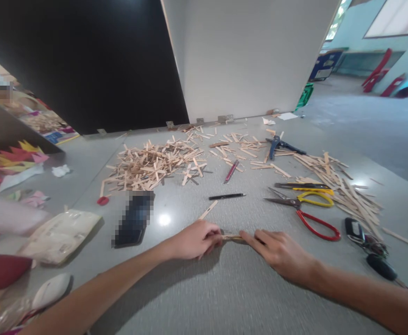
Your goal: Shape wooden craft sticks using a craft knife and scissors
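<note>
Low over the grey table (197, 302), my left hand (198, 239) pinches one end of a wooden craft stick (230, 237). My right hand (277, 251) has its fingers closed on the other end, so the stick spans the short gap between them. Whether it is one stick or a few stacked cannot be made out. Another craft stick (209, 210) lies slanted just beyond my left hand, its lower end near the knuckles. A black pen (227, 196) rests farther out. To the right are scissors (317, 223) with one yellow and one red handle.
A heap of cut stick pieces (155, 160) covers the far left; longer sticks (343, 186) lie right. Also around are blue pliers (280, 146), a yellow-black cutter (304, 187), a red pen (230, 171), keys (367, 246), a phone (136, 218) and a mouse (52, 289). Upright boards (252, 60) stand behind.
</note>
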Available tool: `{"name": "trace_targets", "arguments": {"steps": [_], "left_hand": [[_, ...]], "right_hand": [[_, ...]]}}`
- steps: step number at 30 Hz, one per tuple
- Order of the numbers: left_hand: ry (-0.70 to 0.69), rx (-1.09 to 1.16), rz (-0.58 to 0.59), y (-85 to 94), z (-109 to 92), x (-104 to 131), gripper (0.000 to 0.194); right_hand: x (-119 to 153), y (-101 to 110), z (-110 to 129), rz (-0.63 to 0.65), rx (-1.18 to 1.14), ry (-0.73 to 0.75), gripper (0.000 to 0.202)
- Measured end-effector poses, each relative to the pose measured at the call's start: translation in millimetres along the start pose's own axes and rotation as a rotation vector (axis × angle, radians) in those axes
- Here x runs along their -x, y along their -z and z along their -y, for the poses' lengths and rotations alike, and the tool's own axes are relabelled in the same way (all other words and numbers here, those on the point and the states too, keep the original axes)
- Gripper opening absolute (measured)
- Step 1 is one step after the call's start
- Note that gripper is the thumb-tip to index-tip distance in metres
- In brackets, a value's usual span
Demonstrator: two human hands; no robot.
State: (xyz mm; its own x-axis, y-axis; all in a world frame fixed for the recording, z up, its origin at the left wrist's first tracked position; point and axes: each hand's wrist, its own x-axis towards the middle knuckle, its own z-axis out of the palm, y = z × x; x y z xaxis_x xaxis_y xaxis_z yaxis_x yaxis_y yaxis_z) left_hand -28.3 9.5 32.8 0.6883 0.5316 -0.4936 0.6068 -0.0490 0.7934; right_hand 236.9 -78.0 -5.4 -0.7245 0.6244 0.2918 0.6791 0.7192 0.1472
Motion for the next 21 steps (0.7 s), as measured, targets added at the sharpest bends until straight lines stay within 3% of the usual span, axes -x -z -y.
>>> {"name": "trace_targets", "arguments": {"steps": [21], "left_hand": [[-0.016,-0.070,-0.041,-3.5,-3.3,-1.8,0.031]], "right_hand": [[3.2,1.4,-0.7,0.008,0.019,0.013,0.046]]}}
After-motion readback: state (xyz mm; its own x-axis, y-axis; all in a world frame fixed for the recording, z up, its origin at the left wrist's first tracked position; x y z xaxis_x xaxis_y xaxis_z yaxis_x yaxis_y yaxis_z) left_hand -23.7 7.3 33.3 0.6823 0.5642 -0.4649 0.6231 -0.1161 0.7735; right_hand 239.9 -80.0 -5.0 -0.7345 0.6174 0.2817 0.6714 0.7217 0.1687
